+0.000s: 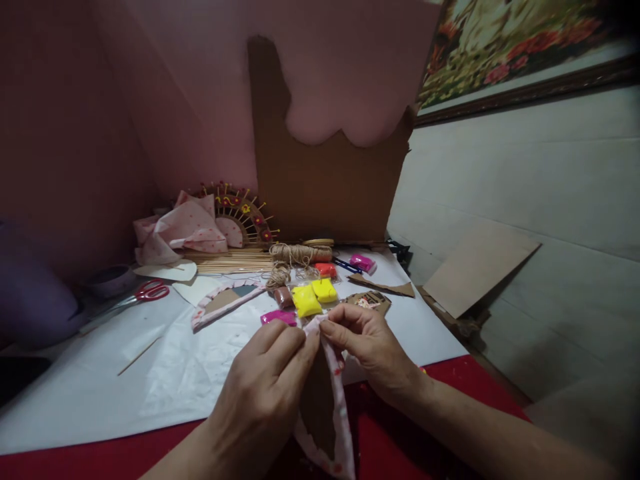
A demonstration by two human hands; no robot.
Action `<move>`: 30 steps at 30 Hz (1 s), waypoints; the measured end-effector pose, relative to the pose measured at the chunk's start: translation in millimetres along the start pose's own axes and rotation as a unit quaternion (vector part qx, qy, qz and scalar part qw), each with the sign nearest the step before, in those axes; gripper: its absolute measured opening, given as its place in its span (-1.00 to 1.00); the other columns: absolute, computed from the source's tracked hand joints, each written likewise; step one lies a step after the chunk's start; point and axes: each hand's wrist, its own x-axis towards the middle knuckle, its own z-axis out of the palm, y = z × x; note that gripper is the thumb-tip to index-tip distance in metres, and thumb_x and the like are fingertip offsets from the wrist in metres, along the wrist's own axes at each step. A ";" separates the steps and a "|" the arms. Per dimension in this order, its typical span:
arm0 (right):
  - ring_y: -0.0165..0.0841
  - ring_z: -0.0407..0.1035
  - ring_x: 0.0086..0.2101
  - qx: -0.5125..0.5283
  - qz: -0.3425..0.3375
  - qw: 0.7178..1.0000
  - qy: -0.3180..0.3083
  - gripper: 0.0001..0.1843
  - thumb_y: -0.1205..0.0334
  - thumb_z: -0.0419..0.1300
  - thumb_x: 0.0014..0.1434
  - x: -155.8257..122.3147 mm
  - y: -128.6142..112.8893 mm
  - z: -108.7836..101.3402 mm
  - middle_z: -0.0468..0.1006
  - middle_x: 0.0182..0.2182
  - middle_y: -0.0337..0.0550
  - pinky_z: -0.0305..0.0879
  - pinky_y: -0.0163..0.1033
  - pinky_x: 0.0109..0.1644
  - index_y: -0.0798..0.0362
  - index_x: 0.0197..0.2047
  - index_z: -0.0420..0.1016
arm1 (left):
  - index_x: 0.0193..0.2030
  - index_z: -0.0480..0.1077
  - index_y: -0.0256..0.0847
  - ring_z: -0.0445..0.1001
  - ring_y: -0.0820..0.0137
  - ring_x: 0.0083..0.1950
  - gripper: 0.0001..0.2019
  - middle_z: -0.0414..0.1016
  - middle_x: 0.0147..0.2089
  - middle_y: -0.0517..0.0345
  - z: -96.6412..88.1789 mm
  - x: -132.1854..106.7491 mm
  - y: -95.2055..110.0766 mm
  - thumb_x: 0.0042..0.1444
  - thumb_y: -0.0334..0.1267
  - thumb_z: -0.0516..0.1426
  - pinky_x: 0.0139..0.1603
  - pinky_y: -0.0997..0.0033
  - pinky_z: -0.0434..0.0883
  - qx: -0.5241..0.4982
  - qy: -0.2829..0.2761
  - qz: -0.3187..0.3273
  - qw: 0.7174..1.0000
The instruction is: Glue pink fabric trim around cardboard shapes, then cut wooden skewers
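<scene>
A cardboard piece edged with pink dotted fabric (320,397) hangs upright between my hands, over the red cloth at the table's front. My left hand (267,383) is closed on its left side near the top. At the upper tip, my right hand (367,343) pinches the fabric border between thumb and fingers. Part of the piece is hidden behind my left hand. Just beyond my hands lie yellow clay packets (307,301), a magenta packet (279,318) and a brown packet (284,298). A similar fabric-edged half-round piece (225,303) rests to the left.
Red-handled scissors (152,290) and a thin stick (139,356) lie on the left of the white sheet (190,380). Twine (301,253), bamboo sticks (227,260), crumpled fabric (185,230) and a decorated fan (250,212) are behind. A large cut cardboard (330,187) stands at the back.
</scene>
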 end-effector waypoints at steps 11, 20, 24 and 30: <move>-0.56 0.18 -0.64 0.002 0.001 1.000 0.000 -0.74 0.11 0.27 0.06 -1.9 0.6 2.8 0.36 -0.64 -0.35 0.14 -0.41 -0.53 0.13 -0.46 0.41 | -0.31 0.38 -0.24 0.16 0.59 -0.62 -0.83 0.24 -0.69 0.39 -9.8 13.8 -9.2 0.04 -0.18 0.18 -0.57 0.60 0.12 -0.436 0.107 -0.504 0.738; -0.56 0.21 -0.65 0.035 0.010 0.999 -0.018 -0.75 0.12 0.29 0.05 -2.9 1.8 2.6 0.37 -0.66 -0.35 0.14 -0.43 -0.56 0.12 -0.46 0.40 | -0.50 0.40 -0.31 0.37 0.48 -0.55 -0.68 0.43 -0.57 0.19 3.3 8.6 -4.7 -0.14 -0.05 0.29 -0.48 0.50 0.25 -0.620 -0.024 -0.583 0.524; -0.56 0.20 -0.67 0.031 0.015 0.999 -0.013 -0.74 0.11 0.28 0.05 -3.2 1.4 3.5 0.38 -0.68 -0.36 0.14 -0.42 -0.58 0.11 -0.47 0.39 | -0.54 0.40 -0.31 0.32 0.51 -0.58 -0.63 0.42 -0.58 0.19 0.2 12.3 1.6 -0.13 0.02 0.26 -0.54 0.54 0.20 -0.571 0.001 -0.591 0.570; -0.56 0.21 -0.65 0.000 0.005 1.000 0.002 -0.73 0.09 0.29 0.03 -4.3 -1.5 5.0 0.37 -0.66 -0.35 0.16 -0.42 -0.55 0.13 -0.46 0.41 | -0.59 0.39 -0.30 0.13 0.58 -0.59 -0.61 0.25 -0.61 0.29 -2.8 14.6 4.8 -0.16 0.05 0.26 -0.59 0.58 0.07 -0.517 0.001 -0.571 0.637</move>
